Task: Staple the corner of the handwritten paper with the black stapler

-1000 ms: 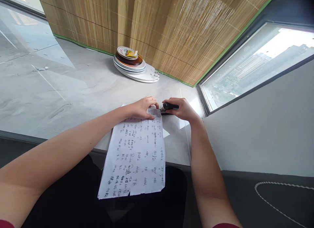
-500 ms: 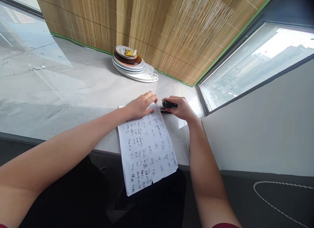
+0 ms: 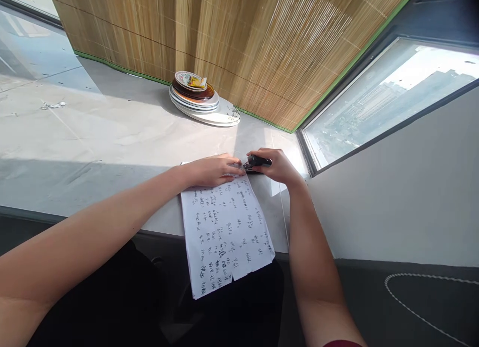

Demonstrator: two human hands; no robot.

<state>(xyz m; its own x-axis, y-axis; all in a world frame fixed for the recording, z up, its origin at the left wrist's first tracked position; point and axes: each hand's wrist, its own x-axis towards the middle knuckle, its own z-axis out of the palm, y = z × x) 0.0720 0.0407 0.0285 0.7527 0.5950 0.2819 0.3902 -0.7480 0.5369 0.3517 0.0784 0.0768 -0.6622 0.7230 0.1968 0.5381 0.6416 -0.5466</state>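
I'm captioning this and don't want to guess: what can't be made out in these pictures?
All in the head view:
The handwriting on the paper: mostly too small to read.
The paper's far end: largely covered by the left hand.
The rear of the black tool: hidden by the right hand.
Any lettering on the yellow packet atop the plates: too small.
The rest of the pale cord: cut off by the edge.

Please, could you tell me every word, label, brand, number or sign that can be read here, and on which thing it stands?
No text can be quoted with certainty.
Paper: rows of dark handwriting, too small and blurred to read.
Yellow packet on the top plate: any print is too small to read.
Black stapler in the right hand: no readable mark.
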